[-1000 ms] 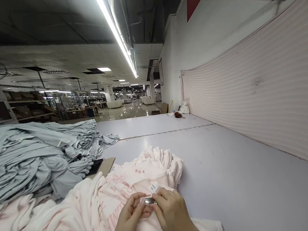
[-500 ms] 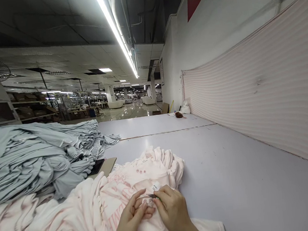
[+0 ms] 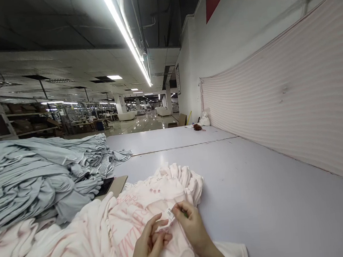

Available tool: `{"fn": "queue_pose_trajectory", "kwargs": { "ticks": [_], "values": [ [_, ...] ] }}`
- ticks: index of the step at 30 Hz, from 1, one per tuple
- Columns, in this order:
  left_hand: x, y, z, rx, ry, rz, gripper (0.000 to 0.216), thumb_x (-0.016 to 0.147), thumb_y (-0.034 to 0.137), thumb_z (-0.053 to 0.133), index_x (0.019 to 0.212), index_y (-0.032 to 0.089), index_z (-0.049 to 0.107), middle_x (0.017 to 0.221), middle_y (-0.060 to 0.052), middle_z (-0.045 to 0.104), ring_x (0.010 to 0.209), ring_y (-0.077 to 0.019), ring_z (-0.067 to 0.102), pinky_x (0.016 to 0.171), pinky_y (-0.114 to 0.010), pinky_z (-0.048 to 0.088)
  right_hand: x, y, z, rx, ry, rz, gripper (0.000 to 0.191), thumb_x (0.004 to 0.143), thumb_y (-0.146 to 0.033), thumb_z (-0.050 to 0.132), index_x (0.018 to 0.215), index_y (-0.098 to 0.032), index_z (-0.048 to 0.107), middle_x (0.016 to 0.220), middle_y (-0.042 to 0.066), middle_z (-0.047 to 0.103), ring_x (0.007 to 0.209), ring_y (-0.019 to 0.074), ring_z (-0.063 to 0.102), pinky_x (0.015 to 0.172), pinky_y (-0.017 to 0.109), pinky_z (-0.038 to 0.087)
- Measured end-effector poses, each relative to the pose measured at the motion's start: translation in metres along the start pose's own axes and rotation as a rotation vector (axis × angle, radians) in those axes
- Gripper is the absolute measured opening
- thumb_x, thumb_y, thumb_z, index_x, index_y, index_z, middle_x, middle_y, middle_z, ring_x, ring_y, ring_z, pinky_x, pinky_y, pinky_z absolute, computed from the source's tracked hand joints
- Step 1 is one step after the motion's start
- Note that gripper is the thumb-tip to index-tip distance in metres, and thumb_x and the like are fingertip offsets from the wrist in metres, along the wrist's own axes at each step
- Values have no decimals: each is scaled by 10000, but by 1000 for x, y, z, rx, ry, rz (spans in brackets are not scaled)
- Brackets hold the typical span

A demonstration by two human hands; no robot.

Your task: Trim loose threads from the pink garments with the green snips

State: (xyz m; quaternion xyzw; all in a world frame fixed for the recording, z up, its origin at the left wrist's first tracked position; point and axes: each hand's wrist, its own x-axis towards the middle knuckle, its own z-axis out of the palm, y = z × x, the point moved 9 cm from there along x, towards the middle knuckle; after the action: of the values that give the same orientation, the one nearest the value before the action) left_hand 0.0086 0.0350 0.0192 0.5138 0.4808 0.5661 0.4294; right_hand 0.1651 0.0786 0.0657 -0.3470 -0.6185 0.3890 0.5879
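While the bare right hand (image 3: 189,222) pinches, the bare left hand (image 3: 153,240) reads less clearly

On my screen, the right fingers are clamped on a small green object (image 3: 185,214), just beside a white, black-printed label (image 3: 169,214). I cannot tell whether the left fingers grip the pale-pink fabric garment (image 3: 180,247), which lies beneath both hands over a smooth, pale-lilac tabletop (image 3: 272,199).

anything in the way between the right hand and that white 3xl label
Nothing visible does: the right hand is at the right edge of the white label, though contact is unclear. The left hand lies to the left, not between them.
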Motion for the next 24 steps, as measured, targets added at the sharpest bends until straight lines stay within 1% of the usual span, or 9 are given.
{"fn": "queue_pose_trajectory", "kwargs": {
  "ticks": [3,5,7,11,12,15,19,22,24],
  "values": [
    [-1,0,0,69,-13,0,506,733,585,701,1077,219,636,1015,-98,746,844,-250,726,807,-328,560,-1,3,-35,88,149,57,360,867,-518,596,755,-176,617,689,-2,563,677,170,515,621,262,440],
    [-1,-1,2,111,-28,0,467,750,567,690,1051,212,647,885,-78,757,879,-260,727,817,-316,554,-4,1,-47,91,165,73,386,832,-545,645,735,-172,629,675,-5,566,659,166,507,604,259,436],
    [-1,1,4,132,-30,19,434,756,552,690,1031,218,652,866,-66,756,894,-262,728,809,-306,555,-5,-4,-41,11,62,58,331,804,-498,685,757,-170,673,652,-12,573,621,161,503,582,256,419],
    [-2,9,9,177,21,121,356,757,529,696,967,243,658,961,-54,747,912,-260,716,816,-310,559,-8,-15,-4,-256,-185,-49,88,770,-282,709,802,-202,729,719,1,646,682,185,566,636,267,406],
    [-4,11,8,196,62,151,337,757,527,693,943,249,653,947,-47,744,898,-257,711,803,-310,557,-9,-15,3,-310,-211,-67,49,773,-239,691,751,-203,716,712,2,646,690,186,569,640,267,397],
    [-8,18,7,309,179,202,261,758,495,691,872,264,648,847,-28,722,790,-246,682,725,-309,532,-11,-10,13,-350,-215,-63,133,792,-185,623,661,-190,644,652,-11,599,637,163,530,600,257,361],
    [-8,28,12,477,171,251,171,809,434,630,832,273,683,785,-28,678,691,-227,613,674,-309,478,-12,-1,-5,-65,-50,12,221,865,-357,590,722,-188,597,651,-23,542,640,155,502,597,252,390],
    [-2,22,16,455,65,198,257,799,492,625,878,264,714,818,-39,674,635,-211,576,615,-303,454,-9,8,-38,273,171,110,375,802,-550,677,744,-200,557,642,-36,492,595,139,462,569,251,408],
    [1,15,16,379,24,120,356,787,571,612,906,248,706,766,-26,650,576,-187,539,559,-288,429,-7,8,-64,410,292,130,445,757,-622,703,739,-213,527,571,-75,383,497,107,357,483,234,352]
  ]
}}
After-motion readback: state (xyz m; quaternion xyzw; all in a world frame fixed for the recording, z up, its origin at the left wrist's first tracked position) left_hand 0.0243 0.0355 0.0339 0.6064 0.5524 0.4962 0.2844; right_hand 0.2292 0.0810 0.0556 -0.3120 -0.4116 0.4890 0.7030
